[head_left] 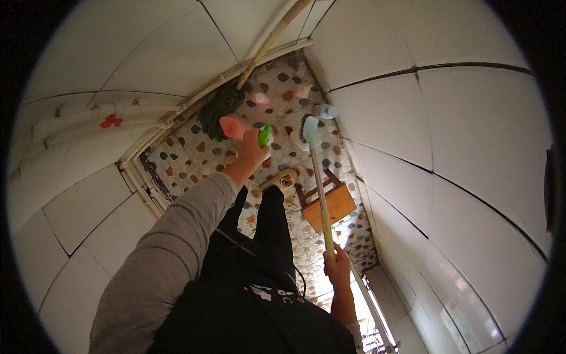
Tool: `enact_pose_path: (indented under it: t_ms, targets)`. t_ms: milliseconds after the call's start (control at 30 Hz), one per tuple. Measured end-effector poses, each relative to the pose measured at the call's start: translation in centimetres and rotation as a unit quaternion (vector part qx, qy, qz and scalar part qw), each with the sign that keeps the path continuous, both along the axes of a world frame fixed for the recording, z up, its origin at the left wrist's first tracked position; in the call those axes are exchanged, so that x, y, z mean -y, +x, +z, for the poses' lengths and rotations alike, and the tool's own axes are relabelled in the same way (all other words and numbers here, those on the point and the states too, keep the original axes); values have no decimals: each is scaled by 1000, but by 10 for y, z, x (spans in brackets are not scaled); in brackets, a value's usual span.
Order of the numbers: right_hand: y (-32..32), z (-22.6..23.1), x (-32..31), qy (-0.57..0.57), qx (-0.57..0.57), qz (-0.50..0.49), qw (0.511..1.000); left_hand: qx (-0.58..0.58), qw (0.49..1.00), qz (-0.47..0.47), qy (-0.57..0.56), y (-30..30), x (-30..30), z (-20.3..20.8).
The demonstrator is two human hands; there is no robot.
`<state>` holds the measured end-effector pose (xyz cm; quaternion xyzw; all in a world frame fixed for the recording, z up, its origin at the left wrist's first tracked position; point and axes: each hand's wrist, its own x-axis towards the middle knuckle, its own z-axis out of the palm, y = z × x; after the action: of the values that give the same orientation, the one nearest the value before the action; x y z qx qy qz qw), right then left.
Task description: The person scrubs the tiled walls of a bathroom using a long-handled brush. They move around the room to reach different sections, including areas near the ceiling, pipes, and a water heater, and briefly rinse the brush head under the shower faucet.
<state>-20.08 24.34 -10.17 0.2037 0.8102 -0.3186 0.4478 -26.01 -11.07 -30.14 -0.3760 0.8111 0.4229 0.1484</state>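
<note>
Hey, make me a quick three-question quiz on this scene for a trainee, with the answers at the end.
1. Which hand holds the long-handled brush?
2. True or false: the spray bottle in the left hand has a red top.
3. Fill the blank: in the picture, the brush's handle crosses in front of a wooden ____.

Key:
1. The right hand.
2. False; its top is green.
3. Stool.
</note>
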Motion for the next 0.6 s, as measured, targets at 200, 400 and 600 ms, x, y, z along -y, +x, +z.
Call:
enact_pose_path:
  t_ms: [200,400,600]
  targets:
    - [-43,-107,47,-19,-56,172,983,19,998,60,4,-17,-8,-124]
    - [-102,-291,98,24,-126,352,927,33,993,111,-29,-27,0,-196]
    - [-166,-395,195,35,-159,328,930,-33,997,28,-65,-39,16,-242]
